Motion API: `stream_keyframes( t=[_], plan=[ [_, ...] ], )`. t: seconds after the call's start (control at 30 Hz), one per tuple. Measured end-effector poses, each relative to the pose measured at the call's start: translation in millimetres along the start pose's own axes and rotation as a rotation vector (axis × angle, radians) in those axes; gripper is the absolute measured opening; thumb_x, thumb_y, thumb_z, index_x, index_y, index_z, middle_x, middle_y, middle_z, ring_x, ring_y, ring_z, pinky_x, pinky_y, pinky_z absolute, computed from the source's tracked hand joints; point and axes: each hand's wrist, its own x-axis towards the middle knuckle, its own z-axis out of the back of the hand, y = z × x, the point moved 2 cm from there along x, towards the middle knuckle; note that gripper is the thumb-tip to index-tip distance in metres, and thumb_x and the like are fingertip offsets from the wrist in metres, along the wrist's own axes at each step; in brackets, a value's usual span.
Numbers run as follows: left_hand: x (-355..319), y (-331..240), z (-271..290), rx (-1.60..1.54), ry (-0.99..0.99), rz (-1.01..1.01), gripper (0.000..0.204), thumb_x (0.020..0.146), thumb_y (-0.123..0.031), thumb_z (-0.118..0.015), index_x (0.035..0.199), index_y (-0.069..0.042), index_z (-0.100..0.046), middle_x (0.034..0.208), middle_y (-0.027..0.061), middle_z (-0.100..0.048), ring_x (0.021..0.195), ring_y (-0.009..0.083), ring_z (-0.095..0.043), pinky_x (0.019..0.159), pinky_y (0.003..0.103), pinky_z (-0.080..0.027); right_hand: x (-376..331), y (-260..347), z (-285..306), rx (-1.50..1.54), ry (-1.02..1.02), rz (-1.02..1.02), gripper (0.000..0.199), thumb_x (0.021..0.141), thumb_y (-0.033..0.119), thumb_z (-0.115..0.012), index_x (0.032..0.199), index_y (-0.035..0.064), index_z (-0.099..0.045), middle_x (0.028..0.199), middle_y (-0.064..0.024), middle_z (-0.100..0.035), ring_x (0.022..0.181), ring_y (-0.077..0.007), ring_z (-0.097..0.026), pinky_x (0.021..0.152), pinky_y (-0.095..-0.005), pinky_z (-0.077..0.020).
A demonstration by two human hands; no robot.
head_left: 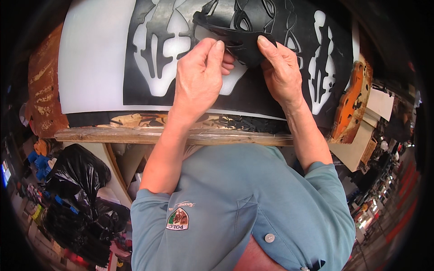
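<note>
A thin, flexible black sheet (pixel 134 92) with several curved cut-outs lies on a white board (pixel 95 58). Above it, a curled black piece (pixel 250 50) of similar-looking material is raised between my hands; whether it is still joined to the sheet cannot be made out. My right hand (pixel 284 72) pinches the piece's right side, thumb on top. My left hand (pixel 201 67) is closed at its left edge, with thumb and forefinger together and the other fingers partly under the piece. White shows through the openings in the sheet.
A wooden edge (pixel 217 135) runs along the front of the work surface. At the right stands an orange, worn block with holes (pixel 350 106); a rusty brown slab (pixel 45 86) is at the left. Black plastic bags (pixel 81 174) sit below left, and pale boards (pixel 379 105) lie at the right.
</note>
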Motion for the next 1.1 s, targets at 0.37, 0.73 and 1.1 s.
stream_keyframes(
  t=[0.37, 0.73, 1.1],
  plan=[
    [-9.2, -0.1, 16.1, -0.187, -0.023, 0.072, 0.038, 0.117, -0.028, -0.056, 0.12, 0.008, -0.069, 0.099, 0.0122, -0.076, 0.086, 0.0168, -0.073, 0.079, 0.03, -0.062, 1.5, 2.2, 0.8, 0.356, -0.012, 0.006, 0.032, 0.113, 0.025, -0.063, 0.118, -0.0032, -0.077, 0.113, -0.0103, -0.08, 0.1, -0.0164, -0.075, 0.09, -0.0323, -0.059],
    [1.0, -26.9, -11.2, -0.038, -0.026, 0.022, 0.028, 0.104, -0.023, -0.079, 0.106, 0.004, -0.071, 0.088, 0.0032, -0.074, 0.076, 0.0059, -0.063, 0.071, 0.024, -0.054, -9.7, 14.6, -11.6, 0.115, 0.035, 0.124, 0.031, 0.11, 0.027, -0.071, 0.126, 0.0017, -0.079, 0.104, 0.0019, -0.076, 0.094, -0.0056, -0.062, 0.084, -0.0248, -0.0503],
    [5.2, -15.2, 4.1, 0.088, -0.037, 0.257, 0.026, 0.092, -0.018, -0.071, 0.097, 0.006, -0.076, 0.08, 0.0069, -0.069, 0.072, 0.0107, -0.063, 0.068, 0.031, -0.053, -18.0, 8.1, -24.8, -0.165, 0.007, 0.101, 0.032, 0.111, 0.025, -0.068, 0.128, -0.0005, -0.078, 0.105, -0.0022, -0.079, 0.097, -0.0078, -0.066, 0.086, -0.0265, -0.055]
  ],
)
